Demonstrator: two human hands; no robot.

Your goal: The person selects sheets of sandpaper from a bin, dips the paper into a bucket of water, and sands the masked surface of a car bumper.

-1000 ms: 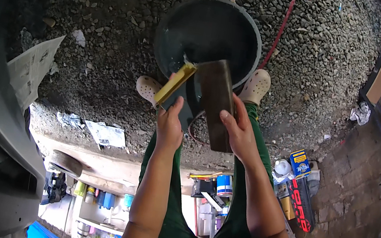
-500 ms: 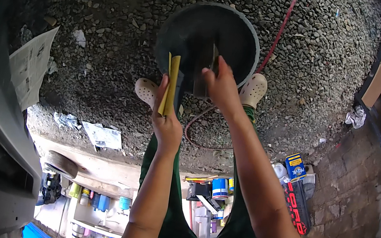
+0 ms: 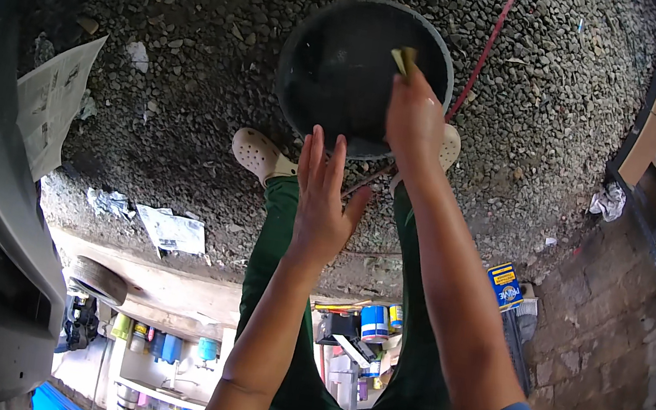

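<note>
Gone from the left hand (image 3: 321, 208) to the right hand (image 3: 415, 123), the yellow sheet (image 3: 403, 60) is pinched in closed fingers over the dark basin (image 3: 284, 71), left fingers spread, seemingly empty, by its near rim: probably a wetting step, wanting a firm pinch.

Folded yellow sheet (image 3: 408, 58) in my right hand (image 3: 417, 121)
Tub (image 3: 324, 60) below it; my left hand (image 3: 320, 212), fingers spread, near the tub.

Near one o'clock we see only the end of the yellow piece (image 3: 403, 61), the right hand (image 3: 418, 125) hiding the rest; at two the forearm (image 3: 459, 267) partly covers a clog (image 3: 450, 145); the top edge crops the hose (image 3: 495, 33)
</note>
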